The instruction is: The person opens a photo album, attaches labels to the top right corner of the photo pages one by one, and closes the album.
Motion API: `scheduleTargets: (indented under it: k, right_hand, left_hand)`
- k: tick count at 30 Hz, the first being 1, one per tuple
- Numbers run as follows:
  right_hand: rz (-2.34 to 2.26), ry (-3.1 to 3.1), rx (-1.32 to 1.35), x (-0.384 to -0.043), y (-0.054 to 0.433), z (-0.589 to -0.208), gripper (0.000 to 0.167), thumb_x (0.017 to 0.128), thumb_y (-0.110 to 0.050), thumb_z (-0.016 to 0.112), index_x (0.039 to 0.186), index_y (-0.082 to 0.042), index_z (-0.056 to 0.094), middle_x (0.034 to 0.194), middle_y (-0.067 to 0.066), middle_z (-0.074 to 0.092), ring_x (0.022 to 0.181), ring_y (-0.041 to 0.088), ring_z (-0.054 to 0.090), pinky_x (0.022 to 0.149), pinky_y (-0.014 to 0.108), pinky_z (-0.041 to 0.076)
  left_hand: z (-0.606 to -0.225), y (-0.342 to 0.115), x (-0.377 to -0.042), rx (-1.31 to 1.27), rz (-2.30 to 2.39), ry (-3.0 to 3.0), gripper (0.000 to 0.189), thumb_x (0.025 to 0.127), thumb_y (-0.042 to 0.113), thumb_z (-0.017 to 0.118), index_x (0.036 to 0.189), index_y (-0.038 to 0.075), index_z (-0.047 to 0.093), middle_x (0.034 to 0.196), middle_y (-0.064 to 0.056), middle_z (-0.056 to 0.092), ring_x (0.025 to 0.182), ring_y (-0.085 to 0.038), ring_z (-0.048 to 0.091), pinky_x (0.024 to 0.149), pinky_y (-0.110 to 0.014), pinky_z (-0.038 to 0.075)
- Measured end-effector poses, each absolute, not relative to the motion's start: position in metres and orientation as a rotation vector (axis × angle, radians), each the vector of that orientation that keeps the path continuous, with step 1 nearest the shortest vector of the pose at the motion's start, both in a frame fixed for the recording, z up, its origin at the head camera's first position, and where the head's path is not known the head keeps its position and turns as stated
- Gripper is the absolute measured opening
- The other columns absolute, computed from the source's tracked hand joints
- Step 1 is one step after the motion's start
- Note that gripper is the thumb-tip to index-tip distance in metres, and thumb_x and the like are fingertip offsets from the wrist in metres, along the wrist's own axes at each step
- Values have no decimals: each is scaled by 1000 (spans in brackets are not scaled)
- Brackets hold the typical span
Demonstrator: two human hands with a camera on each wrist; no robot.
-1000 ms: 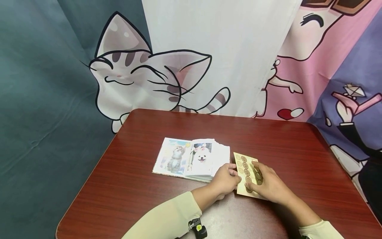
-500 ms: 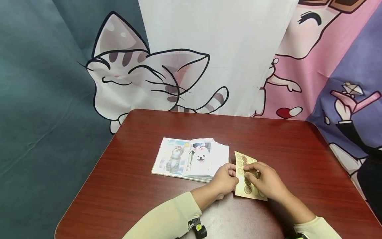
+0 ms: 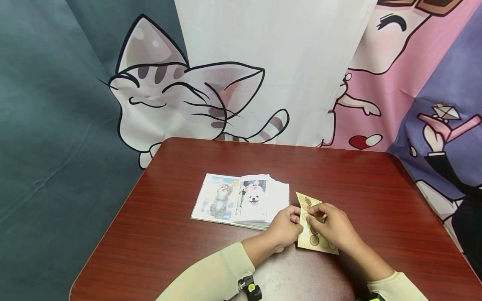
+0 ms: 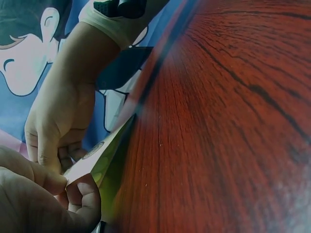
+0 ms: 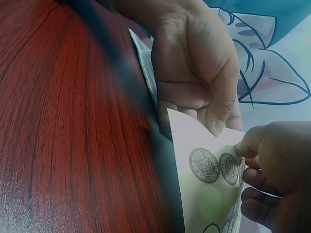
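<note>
A pale yellow sheet of round brown stickers [image 3: 315, 246] is held tilted up off the table, right of an open picture book [image 3: 219, 200]. My left hand [image 3: 283, 228] pinches the sheet's left edge between thumb and fingers; in the left wrist view, the thumb lies on its face and curled fingers sit behind. My right hand [image 3: 336, 225] is over the sheet's right part, thumb and index finger brought together at a round sticker [image 5: 229, 169]. In the right wrist view, the other right fingers are curled, and pale bare circles show among the printed stickers.
The book lies open on the red-brown wooden table [image 3: 162, 246], showing a kitten picture and a white dog picture. Behind the table hangs a cartoon curtain [image 3: 308, 62]. A wrist camera [image 3: 250, 287] is strapped to the left forearm.
My right thumb and index finger, spread wide over the sheet a second ago, have drawn together and shifted slightly left. My left hand keeps its grip, and the book has stayed in place.
</note>
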State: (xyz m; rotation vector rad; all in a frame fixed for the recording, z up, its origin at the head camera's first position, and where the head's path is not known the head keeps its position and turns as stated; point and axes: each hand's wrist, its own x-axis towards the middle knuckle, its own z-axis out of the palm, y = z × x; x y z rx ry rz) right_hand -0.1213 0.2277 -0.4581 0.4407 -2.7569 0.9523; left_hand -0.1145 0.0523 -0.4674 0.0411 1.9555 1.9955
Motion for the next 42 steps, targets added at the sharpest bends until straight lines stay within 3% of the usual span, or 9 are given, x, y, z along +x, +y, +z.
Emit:
scheduleTargets:
  k: [14, 21, 31, 42]
  right_hand:
    - [929, -2764, 417, -121, 225, -453, 16, 84, -5, 80, 90, -19, 75, 82, -5, 68, 66, 8, 56, 57, 28, 46]
    - [873, -2748, 444, -121, 224, -451, 19, 84, -5, 80, 84, -22, 72, 80, -8, 68, 78, 17, 65, 63, 35, 49]
    - [844, -2806, 399, -119, 223, -448, 14, 84, -12, 75, 81, -22, 67, 76, -5, 60, 70, 15, 50, 59, 32, 41]
    - [816, -2793, 409, -118, 224, -450, 20, 81, -9, 72, 77, -24, 60, 75, -3, 60, 69, 16, 50, 59, 34, 41]
  left_hand:
    - [-469, 51, -116, 72, 1991, 2023, 38, 78, -21, 56, 106, 3, 64, 75, 2, 55, 58, -7, 48, 49, -17, 40]
    - [-469, 51, -116, 69, 1991, 2020, 39, 79, -21, 57, 108, 4, 64, 75, 1, 55, 58, -7, 48, 48, -18, 40]
    - [-468, 51, -116, 42, 2000, 1993, 41, 79, -22, 58, 111, 4, 64, 77, 0, 55, 59, -8, 50, 48, -18, 42]
    - [-470, 52, -117, 55, 2002, 2006, 40, 79, -21, 58, 111, 3, 64, 76, 0, 56, 63, -8, 52, 53, -18, 44]
